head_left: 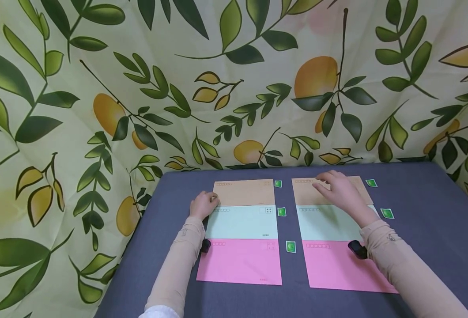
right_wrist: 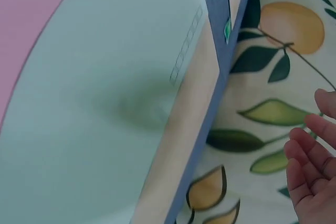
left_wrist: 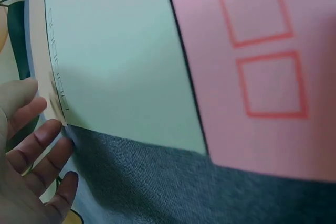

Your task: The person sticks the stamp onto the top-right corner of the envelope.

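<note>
Two columns of three envelopes each lie on the dark blue cloth. My left hand [head_left: 204, 204] is at the left edge of the left tan envelope [head_left: 243, 193], its relaxed fingers right by the edge. In the left wrist view its fingertips [left_wrist: 52, 126] come close to the corner of the mint envelope [left_wrist: 121, 66]. Over the right column, my right hand [head_left: 339, 190] hovers with loosely bent fingers and nothing in them, covering part of the right tan envelope [head_left: 307, 194]. The right mint envelope [head_left: 325, 223] lies partly under the wrist.
Pink envelopes [head_left: 238, 265] form the near row; my right forearm hides part of the right pink envelope [head_left: 337, 274]. Small green stamps, such as this stamp [head_left: 291, 247], lie beside the columns on the cloth [head_left: 138, 274]. A leaf-and-fruit patterned curtain [head_left: 202, 128] hangs behind.
</note>
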`<action>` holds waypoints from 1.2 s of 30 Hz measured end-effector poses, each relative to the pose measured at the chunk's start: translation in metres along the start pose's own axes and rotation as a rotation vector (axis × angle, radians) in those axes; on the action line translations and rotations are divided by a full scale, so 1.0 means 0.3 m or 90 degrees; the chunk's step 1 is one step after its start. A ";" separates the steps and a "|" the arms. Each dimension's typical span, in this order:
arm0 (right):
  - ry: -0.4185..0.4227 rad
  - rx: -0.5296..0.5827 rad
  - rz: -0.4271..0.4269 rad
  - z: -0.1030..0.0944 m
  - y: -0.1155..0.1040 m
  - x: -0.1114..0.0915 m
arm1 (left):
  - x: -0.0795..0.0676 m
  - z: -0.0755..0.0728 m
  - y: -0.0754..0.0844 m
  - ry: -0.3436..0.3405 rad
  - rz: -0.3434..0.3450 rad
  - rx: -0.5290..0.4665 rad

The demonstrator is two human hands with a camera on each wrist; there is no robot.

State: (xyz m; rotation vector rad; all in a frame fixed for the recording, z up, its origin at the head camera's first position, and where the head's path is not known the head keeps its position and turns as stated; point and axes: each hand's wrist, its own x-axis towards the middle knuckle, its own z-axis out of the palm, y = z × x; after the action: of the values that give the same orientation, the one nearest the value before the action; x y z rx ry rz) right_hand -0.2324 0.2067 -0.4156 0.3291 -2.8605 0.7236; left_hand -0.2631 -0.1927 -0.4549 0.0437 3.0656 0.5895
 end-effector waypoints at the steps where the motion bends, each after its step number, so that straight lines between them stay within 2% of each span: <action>1: -0.005 0.014 0.000 0.011 -0.007 0.012 | 0.004 0.000 0.000 0.001 -0.003 0.000; 6: -0.001 0.067 -0.011 0.074 -0.050 0.068 | 0.018 0.001 0.004 0.012 -0.008 0.011; 9: -0.005 0.098 -0.012 0.114 -0.085 0.093 | 0.020 0.004 0.007 -0.003 -0.015 0.034; 15: -0.022 0.146 0.023 0.191 -0.128 0.155 | 0.035 0.005 0.014 -0.031 -0.028 0.056; 19: -0.032 0.168 0.052 0.255 -0.127 0.203 | 0.035 0.000 0.017 -0.045 -0.060 0.040; 23: -0.047 0.168 0.074 0.310 -0.119 0.237 | 0.036 -0.006 0.014 -0.054 -0.078 0.017; 27: -0.063 0.158 0.102 0.347 -0.110 0.252 | 0.037 -0.001 0.003 -0.054 -0.073 0.005; 31: -0.064 0.137 0.125 0.370 -0.107 0.253 | 0.040 0.003 -0.006 -0.041 -0.076 -0.021; 36: -0.049 0.108 0.127 0.376 -0.123 0.261 | 0.040 -0.001 -0.015 -0.032 -0.099 -0.054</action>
State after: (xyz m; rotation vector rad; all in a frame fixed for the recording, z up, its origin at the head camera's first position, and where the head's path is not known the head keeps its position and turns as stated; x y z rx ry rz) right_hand -0.3108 0.1069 -0.4798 0.0945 -2.9397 1.0151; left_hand -0.2753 -0.1967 -0.4565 -0.1763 2.9566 0.6951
